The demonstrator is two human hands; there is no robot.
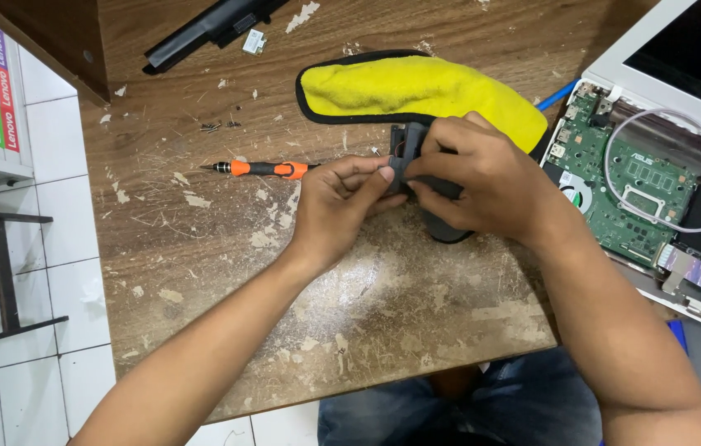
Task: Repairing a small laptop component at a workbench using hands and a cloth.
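Landmark is the yellow cloth [416,87] with the black edging, lying on the worn wooden tabletop [226,248].

Far left of the cloth, up at the tabletop's back edge: a long black battery pack [210,29], with a small white bit [254,41] just beside it. A few loose screws [218,126] sit left of the cloth.

Below-left of the cloth: orange-and-black screwdriver [255,168], flat on the tabletop, tip pointing away from the cloth, its handle end running behind your left thumb.

Just below the cloth's front edge: your left hand [338,202], grip closed, thumb and forefinger pinching the small black part [416,165]. The part sits between both hands, touching the cloth's edge or just off it; can't tell which.

Your right hand [482,177] is right beside it, fingers curled tight over the same black part from the top, covering most of it. A dark rounded piece [445,227] shows below that hand.

Right of the cloth: opened white laptop [656,173], green board exposed, a pale cable [656,124] looped over it. A blue tool tip [557,95] pokes out between cloth and laptop.
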